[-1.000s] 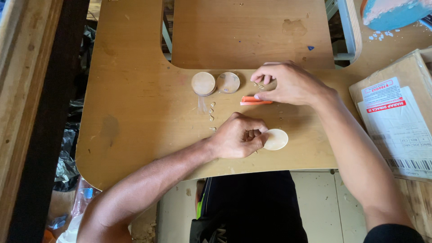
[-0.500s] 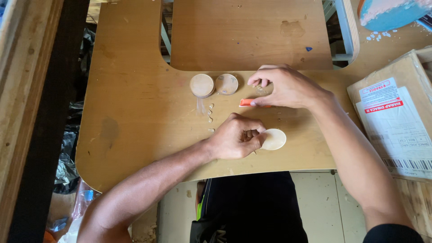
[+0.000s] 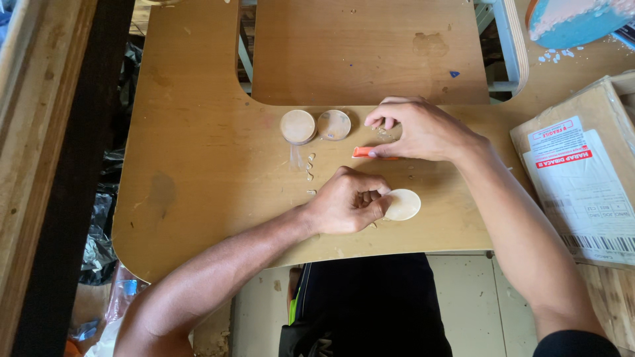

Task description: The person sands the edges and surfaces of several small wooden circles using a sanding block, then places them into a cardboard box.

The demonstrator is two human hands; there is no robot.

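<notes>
Left hand: I see my left hand curled low on the wooden board, fingers bent inward, the fingertips pinching the left edge of a pale round disc.
Pale disc: it lies flat on the board near the front edge, just right of that hand and touching it.
Right hand: my right hand rests further back on the board, fingers half folded, with the thumb side pressing on an orange tool.
Orange tool: a thin orange stick lying flat, pointing left; only its left end shows, the rest is under the hand. I cannot tell for sure whether the hand grips it or merely pins it down.
Two round pieces: a light wooden disc and a darker one sit side by side, touching, left of the right hand and near the cut-out in the board.
Shavings: small pale chips lie scattered below the two discs, between them and the left hand.
Board: tan, with rounded corners and a deep rectangular notch at the back.
Right side: a cardboard box with a white label lies beside the board, close to my right forearm.
Far corner: a blue round object shows at the top right, with white flecks beneath it.
</notes>
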